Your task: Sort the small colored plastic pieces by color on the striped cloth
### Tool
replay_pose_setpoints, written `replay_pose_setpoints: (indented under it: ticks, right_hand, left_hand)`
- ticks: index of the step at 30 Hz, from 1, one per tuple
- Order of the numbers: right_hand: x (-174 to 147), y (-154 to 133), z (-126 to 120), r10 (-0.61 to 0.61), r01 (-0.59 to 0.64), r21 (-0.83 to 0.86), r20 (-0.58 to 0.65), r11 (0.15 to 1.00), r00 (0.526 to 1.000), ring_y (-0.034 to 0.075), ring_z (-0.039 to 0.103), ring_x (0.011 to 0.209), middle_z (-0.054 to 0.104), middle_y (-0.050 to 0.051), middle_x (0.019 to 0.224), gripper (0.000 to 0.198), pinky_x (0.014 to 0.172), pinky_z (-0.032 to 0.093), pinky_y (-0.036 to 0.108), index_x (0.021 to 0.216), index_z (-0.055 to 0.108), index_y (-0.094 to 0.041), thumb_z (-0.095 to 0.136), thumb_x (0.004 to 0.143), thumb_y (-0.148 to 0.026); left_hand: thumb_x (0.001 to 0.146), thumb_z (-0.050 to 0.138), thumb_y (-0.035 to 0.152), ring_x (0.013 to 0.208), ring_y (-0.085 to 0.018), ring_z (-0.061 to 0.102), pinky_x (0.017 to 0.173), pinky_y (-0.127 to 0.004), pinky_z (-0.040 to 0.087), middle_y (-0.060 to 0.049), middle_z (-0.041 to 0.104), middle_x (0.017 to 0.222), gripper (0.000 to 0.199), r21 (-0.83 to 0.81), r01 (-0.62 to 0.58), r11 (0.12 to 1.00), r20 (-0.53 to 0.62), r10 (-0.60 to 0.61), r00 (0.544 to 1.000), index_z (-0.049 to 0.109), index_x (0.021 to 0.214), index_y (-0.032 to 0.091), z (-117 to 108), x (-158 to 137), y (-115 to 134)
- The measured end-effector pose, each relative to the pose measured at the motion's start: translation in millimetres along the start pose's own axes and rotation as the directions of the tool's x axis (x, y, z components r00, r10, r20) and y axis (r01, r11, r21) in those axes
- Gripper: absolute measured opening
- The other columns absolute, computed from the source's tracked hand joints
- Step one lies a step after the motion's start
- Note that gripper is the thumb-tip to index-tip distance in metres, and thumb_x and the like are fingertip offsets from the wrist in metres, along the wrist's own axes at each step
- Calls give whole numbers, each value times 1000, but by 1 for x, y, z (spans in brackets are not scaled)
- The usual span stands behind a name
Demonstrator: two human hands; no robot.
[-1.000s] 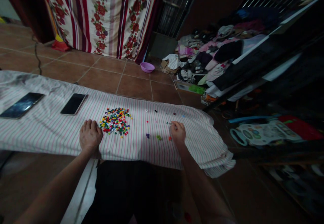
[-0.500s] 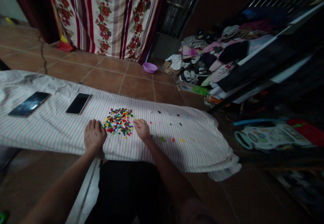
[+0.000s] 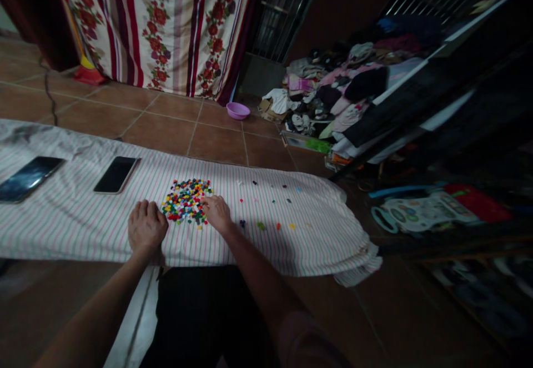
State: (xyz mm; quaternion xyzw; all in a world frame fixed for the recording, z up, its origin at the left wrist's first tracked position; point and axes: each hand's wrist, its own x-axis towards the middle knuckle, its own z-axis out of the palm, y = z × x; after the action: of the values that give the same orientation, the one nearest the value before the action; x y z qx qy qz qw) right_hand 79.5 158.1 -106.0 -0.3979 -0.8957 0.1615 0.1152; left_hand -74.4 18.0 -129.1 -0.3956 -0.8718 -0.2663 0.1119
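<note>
Head view: left hand (image 3: 146,226) and right hand (image 3: 218,212), grips unclear, flank coloured pieces (image 3: 185,198); a purple basin (image 3: 238,116) stands beyond.

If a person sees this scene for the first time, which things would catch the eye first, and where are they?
Probably first the multicoloured pile of small pieces on the striped cloth, with the left hand at its left edge and the right hand at its right. Farther right lie sparse rows of similar pieces. Beyond the cloth, a floral curtain hangs at upper left, with a purple basin on the floor near its lower right corner.
</note>
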Motion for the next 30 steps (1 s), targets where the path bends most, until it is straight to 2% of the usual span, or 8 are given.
replay_pose_setpoints:
  ticks: [5,11,19,25,30]
  right_hand:
    - [2,-5,-3,50,-50,-6,7,999,999,19,59,95,70,3,96,16,84,44,29,91,70,-26,56,89,-19]
    - [1,-4,0,16,-15,32,-19,999,1000,18,60,98,71,2,99,19,89,43,28,98,69,-24,55,88,-16]
    - [4,0,6,1,3,67,-54,998,999,18,59,100,69,2,101,18,91,43,29,101,72,-27,57,92,-26]
    - [3,2,0,37,-27,111,-83,993,996,17,59,98,70,1,102,15,89,43,27,100,70,-26,56,93,-26]
    - [-3,18,-10,84,-63,127,-171,990,982,18,59,99,70,2,101,16,89,43,28,99,68,-25,55,91,-21]
  left_hand:
    - [83,42,26,132,-33,44,109,-51,33,-19,60,127,39,-48,6,999,-17,-7,1000,61,114,12,-1,-1,1]
    - [84,40,27,131,-33,45,109,-50,33,-21,59,126,38,-42,18,999,7,-18,1000,62,110,10,-2,0,2]
    - [85,38,28,129,-33,46,109,-49,34,-21,60,121,38,-18,-8,1000,-3,8,1000,62,109,10,1,0,-1]
    - [86,37,28,130,-32,46,109,-48,34,-20,59,124,38,-14,-4,1000,14,4,1000,61,110,11,-1,-1,0]
    - [86,38,28,129,-35,46,108,-51,35,-23,59,124,39,6,-6,1000,21,6,1000,61,110,9,-3,0,1]
